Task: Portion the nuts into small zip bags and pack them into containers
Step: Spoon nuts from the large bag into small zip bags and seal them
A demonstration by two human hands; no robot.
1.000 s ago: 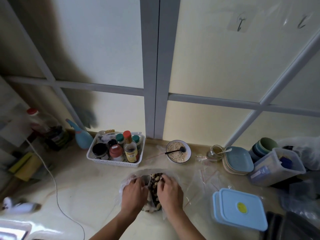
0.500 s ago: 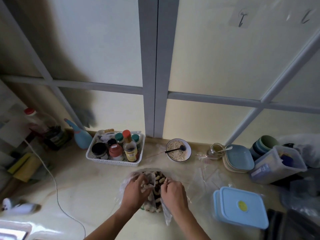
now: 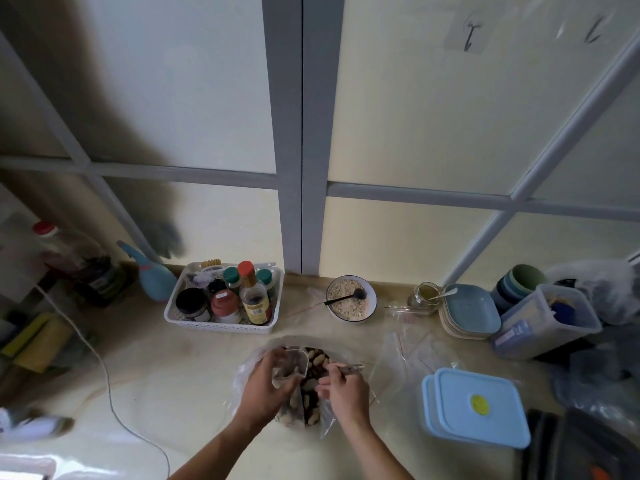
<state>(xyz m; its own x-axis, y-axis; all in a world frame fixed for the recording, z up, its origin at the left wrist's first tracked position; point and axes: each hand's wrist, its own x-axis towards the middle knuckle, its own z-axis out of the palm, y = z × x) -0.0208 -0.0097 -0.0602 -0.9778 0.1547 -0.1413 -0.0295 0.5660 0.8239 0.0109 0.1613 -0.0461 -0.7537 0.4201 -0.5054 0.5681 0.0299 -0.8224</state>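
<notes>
A large clear plastic bag of peanuts in their shells (image 3: 313, 398) lies open on the counter in front of me. My left hand (image 3: 268, 386) grips a small clear zip bag (image 3: 292, 363) partly filled with nuts, held over the big bag. My right hand (image 3: 344, 389) pinches the small bag's rim on its right side. Several empty zip bags (image 3: 412, 344) lie to the right. Two stacked light-blue lidded containers (image 3: 479, 407) stand at the right front.
A white basket of spice jars (image 3: 225, 303) stands behind the bag, a bowl of oats with a spoon (image 3: 350, 299) beside it. Blue plates (image 3: 469, 311), stacked cups (image 3: 521, 280) and a clear tub (image 3: 543, 323) crowd the right. A white cable (image 3: 104, 368) runs across the left.
Both hands have come up out of the nuts. The left now holds a small bag with nuts in it, and the right has shifted right to the bag's rim.
</notes>
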